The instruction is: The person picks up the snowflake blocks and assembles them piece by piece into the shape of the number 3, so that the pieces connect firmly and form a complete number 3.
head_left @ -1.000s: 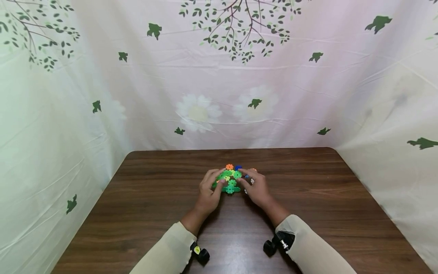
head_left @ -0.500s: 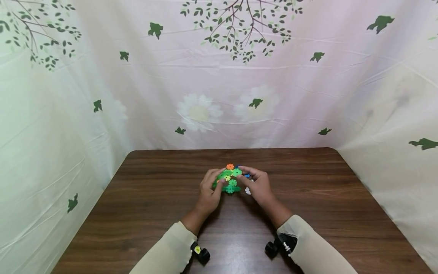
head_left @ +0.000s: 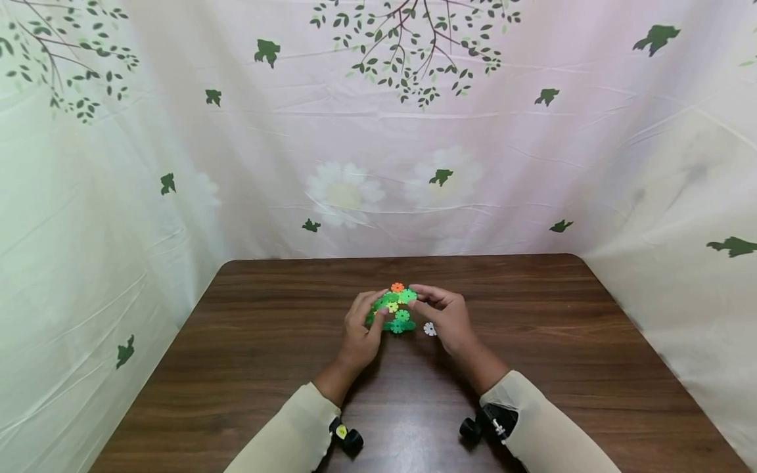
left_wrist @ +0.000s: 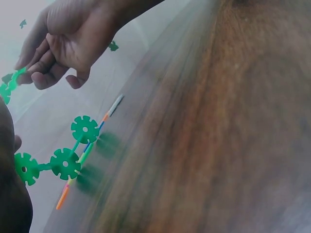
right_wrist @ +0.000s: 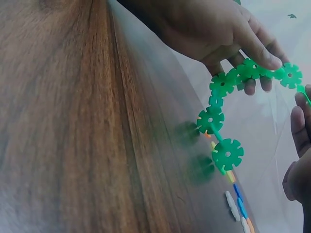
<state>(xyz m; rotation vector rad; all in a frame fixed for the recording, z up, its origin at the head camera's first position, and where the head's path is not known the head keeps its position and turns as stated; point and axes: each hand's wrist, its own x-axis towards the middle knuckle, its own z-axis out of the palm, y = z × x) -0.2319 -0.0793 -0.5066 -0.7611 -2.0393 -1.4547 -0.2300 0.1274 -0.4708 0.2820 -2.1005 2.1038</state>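
Observation:
A chain of green notched flower-shaped discs [right_wrist: 210,119], interlocked edge to edge in a curve, hangs just above the table between my hands. My left hand [head_left: 361,328] grips its left side, with the thumb laid over the links in the right wrist view. On the other side my right hand [head_left: 451,322] pinches a green disc [head_left: 408,295] at the chain's upper right end between thumb and fingers. Whether that disc is locked to its neighbour is too small to tell. The lower green discs [left_wrist: 65,163] hang free over the tabletop.
Flat beyond the chain lie an orange disc [head_left: 397,287], a yellow disc [head_left: 393,307] and a white disc [head_left: 430,328]. Blue pieces [right_wrist: 238,191] lie among them, hidden in the head view. A printed curtain [head_left: 378,164] encloses the brown wooden table [head_left: 266,341].
My right hand has shifted slightly, and the green disc at the upper right end has risen a little. The white disc shows more, while the blue pieces have become hidden behind the hand.

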